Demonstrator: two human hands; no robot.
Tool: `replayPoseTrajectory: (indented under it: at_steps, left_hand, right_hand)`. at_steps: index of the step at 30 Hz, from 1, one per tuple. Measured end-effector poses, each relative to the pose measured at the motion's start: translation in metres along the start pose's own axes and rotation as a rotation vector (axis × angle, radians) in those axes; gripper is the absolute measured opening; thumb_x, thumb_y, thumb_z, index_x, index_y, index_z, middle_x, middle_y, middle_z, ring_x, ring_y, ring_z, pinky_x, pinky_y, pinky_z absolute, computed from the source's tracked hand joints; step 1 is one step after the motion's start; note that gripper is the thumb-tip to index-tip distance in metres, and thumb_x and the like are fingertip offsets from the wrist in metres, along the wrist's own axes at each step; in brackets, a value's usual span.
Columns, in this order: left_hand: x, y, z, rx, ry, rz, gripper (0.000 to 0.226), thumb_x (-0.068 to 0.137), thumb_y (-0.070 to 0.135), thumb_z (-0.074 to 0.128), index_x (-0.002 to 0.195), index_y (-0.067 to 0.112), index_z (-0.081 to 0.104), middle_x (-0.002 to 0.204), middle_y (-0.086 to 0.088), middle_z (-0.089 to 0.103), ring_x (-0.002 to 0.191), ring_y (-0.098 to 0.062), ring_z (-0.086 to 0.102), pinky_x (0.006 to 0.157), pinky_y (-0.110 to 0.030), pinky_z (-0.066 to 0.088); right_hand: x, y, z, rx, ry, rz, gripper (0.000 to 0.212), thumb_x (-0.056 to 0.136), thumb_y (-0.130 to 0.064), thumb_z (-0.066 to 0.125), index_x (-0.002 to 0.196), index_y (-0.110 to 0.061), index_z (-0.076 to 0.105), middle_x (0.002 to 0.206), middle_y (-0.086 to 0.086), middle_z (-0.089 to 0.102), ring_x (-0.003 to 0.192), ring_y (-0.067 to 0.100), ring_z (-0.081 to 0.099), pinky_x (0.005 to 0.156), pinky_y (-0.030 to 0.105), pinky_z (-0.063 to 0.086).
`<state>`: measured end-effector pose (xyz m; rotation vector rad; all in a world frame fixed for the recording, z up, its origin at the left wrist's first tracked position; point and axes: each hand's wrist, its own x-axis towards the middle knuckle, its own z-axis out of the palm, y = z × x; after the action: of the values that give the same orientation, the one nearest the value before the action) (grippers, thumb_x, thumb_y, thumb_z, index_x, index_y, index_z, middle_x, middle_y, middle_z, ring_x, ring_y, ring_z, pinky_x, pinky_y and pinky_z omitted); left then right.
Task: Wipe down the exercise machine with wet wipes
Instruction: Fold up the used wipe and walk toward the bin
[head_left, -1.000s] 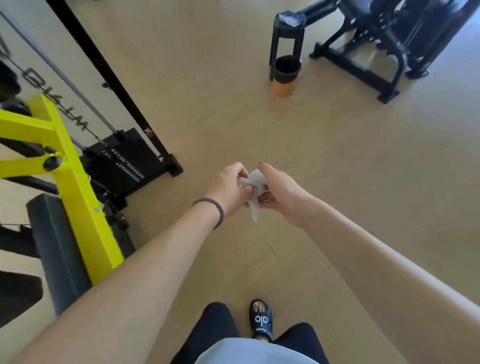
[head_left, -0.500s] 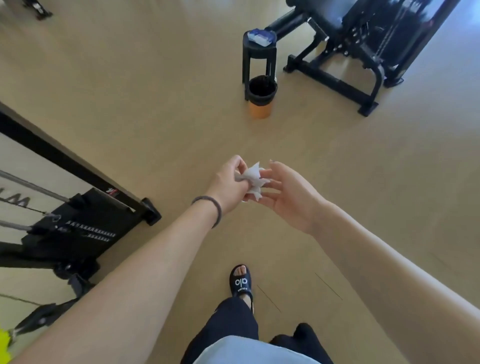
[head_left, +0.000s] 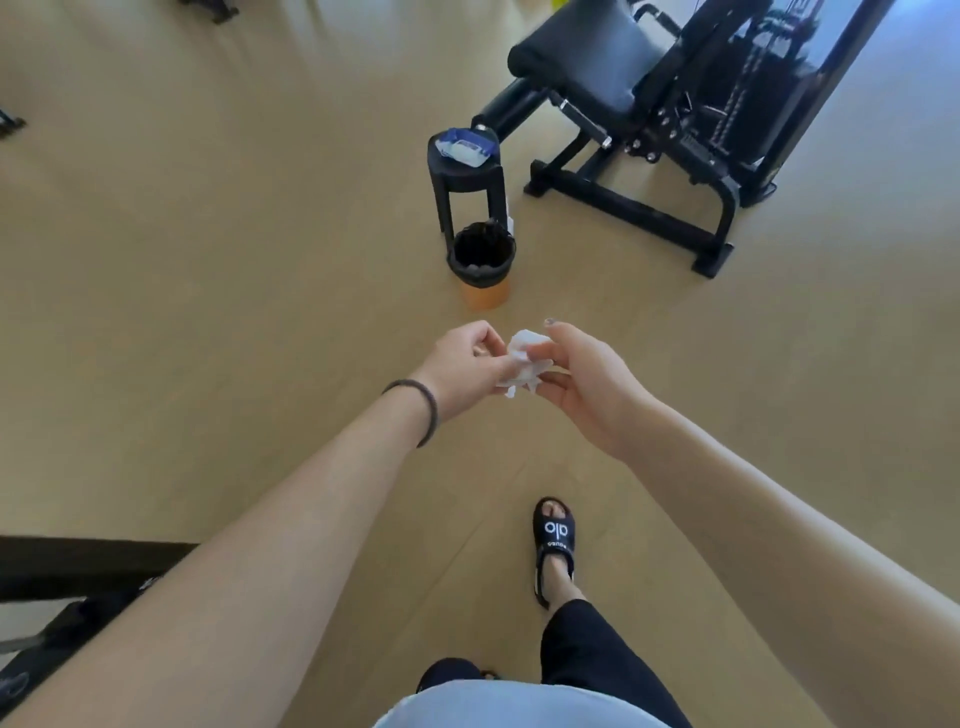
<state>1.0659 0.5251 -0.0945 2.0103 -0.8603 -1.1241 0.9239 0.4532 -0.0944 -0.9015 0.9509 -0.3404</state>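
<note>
Pinching a crumpled wet wipe (head_left: 524, 364) between them, the left hand (head_left: 462, 371) and right hand (head_left: 587, 384) meet at chest height over the floor (head_left: 208, 260), both sets of fingertips curled onto the wipe, probably bunching it for disposal. Straight ahead stands an orange bin (head_left: 483, 265) with a black liner, set beside a black stool (head_left: 467, 171) carrying the wipes packet (head_left: 465, 145), handy to the exercise machine (head_left: 675, 104) just beyond.

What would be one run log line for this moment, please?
stage: crumpled wipe held | left hand: pinches wipe | right hand: holds wipe | bin: ahead on floor, liner open | wipe pack: on stool
</note>
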Motion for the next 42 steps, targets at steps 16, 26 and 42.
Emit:
replayPoseTrajectory:
  at_steps: [16, 26, 42]
  left_hand:
    - [0.289, 0.108, -0.061, 0.252, 0.140, 0.047, 0.015, 0.084, 0.026, 0.070, 0.090, 0.021, 0.057, 0.081, 0.004, 0.057, 0.069, -0.013, 0.051, 0.058, -0.026, 0.041]
    - [0.522, 0.103, -0.155, 0.133, -0.008, -0.022, 0.043, 0.088, 0.032, 0.069, 0.124, 0.025, 0.049, 0.115, 0.007, 0.054, 0.100, -0.012, 0.059, 0.074, -0.024, 0.048]
    - [0.773, 0.038, -0.196, 0.098, 0.014, -0.313, 0.028, 0.093, 0.021, 0.061, 0.120, 0.025, 0.055, 0.117, 0.004, 0.057, 0.102, -0.016, 0.059, 0.075, -0.027, 0.046]
  right_hand:
    - [0.283, -0.177, -0.023, -0.200, -0.049, -0.010, 0.021, 0.098, -0.018, 0.059, 0.107, -0.006, 0.074, 0.117, 0.013, 0.071, 0.105, 0.020, 0.072, 0.093, 0.034, 0.059]
    - [0.512, -0.233, 0.021, -0.192, 0.171, 0.040, 0.017, 0.091, -0.015, 0.063, 0.097, -0.007, 0.077, 0.099, 0.006, 0.076, 0.094, 0.018, 0.074, 0.099, 0.040, 0.057]
    - [0.809, -0.208, 0.024, -0.382, 0.251, 0.306, 0.022, 0.093, -0.027, 0.054, 0.101, -0.025, 0.074, 0.093, -0.005, 0.065, 0.090, 0.021, 0.061, 0.092, 0.042, 0.053]
